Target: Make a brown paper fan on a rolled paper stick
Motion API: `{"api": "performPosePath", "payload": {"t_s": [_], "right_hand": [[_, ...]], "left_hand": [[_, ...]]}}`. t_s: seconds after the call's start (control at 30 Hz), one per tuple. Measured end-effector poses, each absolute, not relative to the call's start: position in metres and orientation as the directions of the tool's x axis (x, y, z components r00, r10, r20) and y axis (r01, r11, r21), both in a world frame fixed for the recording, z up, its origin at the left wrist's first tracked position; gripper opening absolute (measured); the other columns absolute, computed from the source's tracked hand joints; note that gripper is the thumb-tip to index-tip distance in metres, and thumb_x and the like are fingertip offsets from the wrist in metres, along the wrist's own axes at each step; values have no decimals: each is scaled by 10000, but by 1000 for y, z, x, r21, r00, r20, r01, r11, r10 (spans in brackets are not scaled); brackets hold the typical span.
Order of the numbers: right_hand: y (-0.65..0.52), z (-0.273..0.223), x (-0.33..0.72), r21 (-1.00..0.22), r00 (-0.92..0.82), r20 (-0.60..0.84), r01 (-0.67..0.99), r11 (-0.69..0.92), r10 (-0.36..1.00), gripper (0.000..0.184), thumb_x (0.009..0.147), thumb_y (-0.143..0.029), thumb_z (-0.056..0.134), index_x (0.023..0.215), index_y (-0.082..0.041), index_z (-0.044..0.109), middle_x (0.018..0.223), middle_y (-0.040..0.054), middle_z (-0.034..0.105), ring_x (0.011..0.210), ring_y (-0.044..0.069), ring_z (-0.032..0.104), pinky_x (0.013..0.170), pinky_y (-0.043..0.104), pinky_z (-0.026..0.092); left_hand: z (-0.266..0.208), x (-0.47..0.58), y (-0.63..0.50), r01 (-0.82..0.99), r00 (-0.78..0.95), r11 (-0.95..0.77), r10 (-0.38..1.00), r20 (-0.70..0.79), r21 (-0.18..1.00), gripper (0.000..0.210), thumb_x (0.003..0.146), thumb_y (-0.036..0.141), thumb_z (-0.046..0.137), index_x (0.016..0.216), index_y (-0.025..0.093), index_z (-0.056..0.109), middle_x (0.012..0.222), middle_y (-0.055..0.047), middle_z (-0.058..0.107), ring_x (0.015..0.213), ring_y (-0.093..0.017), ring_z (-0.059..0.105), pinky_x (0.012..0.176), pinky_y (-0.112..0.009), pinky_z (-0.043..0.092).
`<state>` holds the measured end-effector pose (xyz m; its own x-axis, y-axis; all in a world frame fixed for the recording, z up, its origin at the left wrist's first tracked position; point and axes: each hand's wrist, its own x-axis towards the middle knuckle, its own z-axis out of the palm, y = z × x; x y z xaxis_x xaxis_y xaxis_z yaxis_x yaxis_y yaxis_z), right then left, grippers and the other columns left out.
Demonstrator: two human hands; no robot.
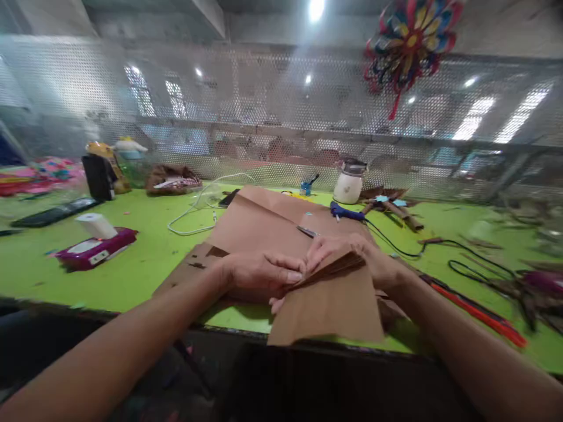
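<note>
Between my hands is a piece of brown kraft paper (329, 308) with several folded layers along its top, held up at the table's front edge. My left hand (266, 271) pinches the left end of the folds between thumb and fingers. Wrapped round the right end, my right hand (367, 255) grips the same paper, its fingertips partly hidden behind it. Larger brown paper sheets (264, 220) lie flat behind and under my hands. A metal blade or scissor tip (307, 231) shows on the sheets just beyond my fingers.
A blue glue gun (347, 212) with a black cord lies behind the right hand. Along the right forearm is a red-and-black cutter (477, 310). A white jar (349, 181) stands by the mesh partition. To the left are a purple device (97, 249) and a white cable (191, 231).
</note>
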<state>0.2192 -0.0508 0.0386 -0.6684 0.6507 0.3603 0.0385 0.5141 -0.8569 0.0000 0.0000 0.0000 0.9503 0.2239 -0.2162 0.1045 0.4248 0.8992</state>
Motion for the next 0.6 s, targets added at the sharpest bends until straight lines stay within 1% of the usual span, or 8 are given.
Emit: {"api": "performPosePath", "payload": {"t_s": [0.1,0.2,0.27,0.33,0.43,0.5,0.53,0.6], "right_hand": [[-49,33,218,-884,-622,367,-1,467,692,156,747,-254,677,832,-124,699,871,70,616,760,139,599,687,243,494],[-47,27,217,-908,-589,362,-48,415,723,149,699,-235,720,805,-134,690,856,51,626,721,135,603,660,247,500],[-44,22,218,-920,-583,351,-69,386,733,148,708,-224,713,831,-146,689,837,40,643,721,135,607,680,262,504],[-39,18,221,-924,-574,350,-81,374,740,172,732,-209,693,897,-159,687,829,30,660,761,136,611,743,280,498],[-34,16,228,-941,-586,302,-56,335,752,207,753,-213,676,951,-155,667,884,35,666,845,140,601,812,295,472],[-31,17,232,-963,-624,198,22,270,756,185,768,-242,661,920,-136,656,886,42,662,826,138,599,783,286,470],[-31,17,233,-970,-641,131,75,232,756,184,777,-262,651,906,-131,650,870,41,661,802,136,601,763,282,472],[-30,18,234,-967,-655,8,188,174,755,205,798,-306,618,903,-132,644,850,37,664,772,143,607,736,285,475]], "left_hand": [[5,3,-1,101,974,365,154,-167,926,182,821,260,569,953,137,592,716,-31,618,580,-121,585,577,-249,465],[9,5,-2,108,987,251,93,-135,962,261,836,348,535,920,114,614,726,-66,648,635,-158,605,623,-292,479],[11,4,-2,120,983,164,120,-141,979,302,830,386,533,910,112,631,772,-76,667,694,-172,613,670,-309,480],[15,2,-1,111,958,64,260,-124,992,272,799,373,580,911,134,644,841,-57,678,759,-165,609,728,-300,470],[22,0,6,50,833,-69,554,-3,996,241,766,336,626,926,156,641,900,-33,670,805,-147,595,753,-275,455],[25,-1,13,-17,693,-122,714,100,992,261,782,350,603,950,150,619,892,-44,657,795,-141,592,736,-273,456],[26,-1,17,-58,616,-154,772,157,986,271,792,359,589,959,147,605,879,-48,650,794,-142,591,735,-277,458],[26,-1,22,-110,467,-248,842,270,962,276,796,361,579,970,146,581,856,-45,634,819,-147,588,763,-294,458]]}}
